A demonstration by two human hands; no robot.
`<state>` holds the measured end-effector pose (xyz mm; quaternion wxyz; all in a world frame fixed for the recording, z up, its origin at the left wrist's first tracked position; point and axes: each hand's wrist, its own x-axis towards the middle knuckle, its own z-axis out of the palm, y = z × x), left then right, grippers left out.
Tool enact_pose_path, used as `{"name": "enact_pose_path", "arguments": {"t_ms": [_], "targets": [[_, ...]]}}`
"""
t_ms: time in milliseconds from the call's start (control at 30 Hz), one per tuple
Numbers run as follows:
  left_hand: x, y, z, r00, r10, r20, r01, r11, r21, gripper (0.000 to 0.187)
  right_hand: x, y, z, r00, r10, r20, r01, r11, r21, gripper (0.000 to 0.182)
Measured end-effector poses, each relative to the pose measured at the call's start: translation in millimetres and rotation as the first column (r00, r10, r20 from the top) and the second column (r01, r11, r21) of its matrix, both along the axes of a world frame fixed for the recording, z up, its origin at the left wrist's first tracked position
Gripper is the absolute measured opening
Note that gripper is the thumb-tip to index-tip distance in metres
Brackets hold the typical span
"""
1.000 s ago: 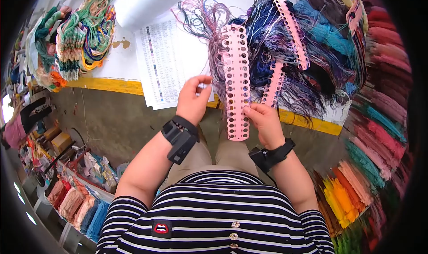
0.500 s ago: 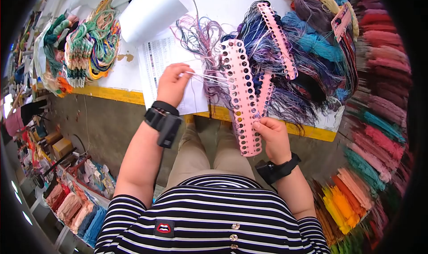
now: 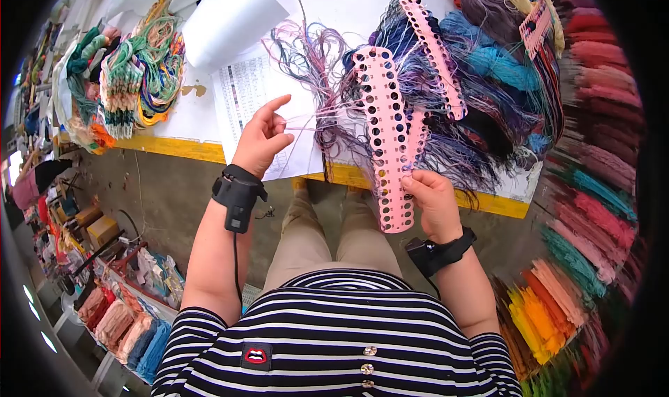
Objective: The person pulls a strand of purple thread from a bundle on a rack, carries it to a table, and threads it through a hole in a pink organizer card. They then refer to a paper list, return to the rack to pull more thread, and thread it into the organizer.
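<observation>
In my right hand (image 3: 433, 195) is the lower part of a long pink thread card (image 3: 390, 142) with round holes along both edges, gripped between thumb and fingers. Pale threads (image 3: 341, 109) run leftward from the card's left edge. My left hand (image 3: 261, 138) is over the printed sheet, index finger stretched out and thumb apart, the other fingers curled. One fine thread reaches close to those fingers; whether it touches them is hard to see. A loose bunch of purple and pink threads (image 3: 324, 69) lies between left hand and card.
A second pink card (image 3: 435, 59) rests on blue and purple yarn at right. The printed chart (image 3: 240, 94) lies under a curled white sheet (image 3: 233, 20). Multicoloured skeins (image 3: 143, 76) are at left. The table's yellow edge (image 3: 202, 148) faces me; yarn racks (image 3: 592, 83) stand at right.
My left hand has moved slightly left and down, its pinch on the pale threads opening with the index finger raised. The card has shifted a little right and up in my right hand.
</observation>
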<state>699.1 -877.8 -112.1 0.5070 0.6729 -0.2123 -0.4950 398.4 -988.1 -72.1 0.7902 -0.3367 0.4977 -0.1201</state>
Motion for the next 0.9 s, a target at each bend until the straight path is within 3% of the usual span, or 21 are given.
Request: {"name": "enact_pose_path", "arguments": {"t_ms": [67,133,267,467,667,767,900], "targets": [[5,5,-3,0.961,-0.115,0.251,0.1,0.993,0.07,0.027,1,0,1,1.0,-0.002,0.004,0.002,1.0,-0.004,0.011],[11,7,-5,0.814,-0.279,0.51,0.203,0.958,0.201,0.023,0,1,0,1.0,-0.01,-0.001,0.01,1.0,-0.02,0.011],[31,18,-9,0.928,-0.138,0.347,0.079,0.981,0.179,0.019,-4,-3,3,0.999,-0.046,-0.006,0.045,0.999,-0.025,0.011],[74,45,-31,0.933,0.099,0.346,-0.146,0.983,0.113,0.018,-17,-9,4,0.989,-0.145,0.023,0.144,0.989,0.042,0.01],[75,47,-51,0.897,0.19,0.398,-0.26,0.957,0.13,0.015,-14,-5,7,0.997,-0.083,-0.01,0.083,0.997,0.0,0.008],[44,32,-39,0.718,0.091,0.69,-0.23,0.967,0.112,0.02,-5,2,7,0.998,-0.056,-0.035,0.054,0.997,-0.05,0.006],[-26,-5,8,0.876,-0.034,0.482,0.124,0.98,-0.158,0.031,10,12,14,0.998,-0.033,-0.048,0.032,0.999,-0.011,0.006]]}}
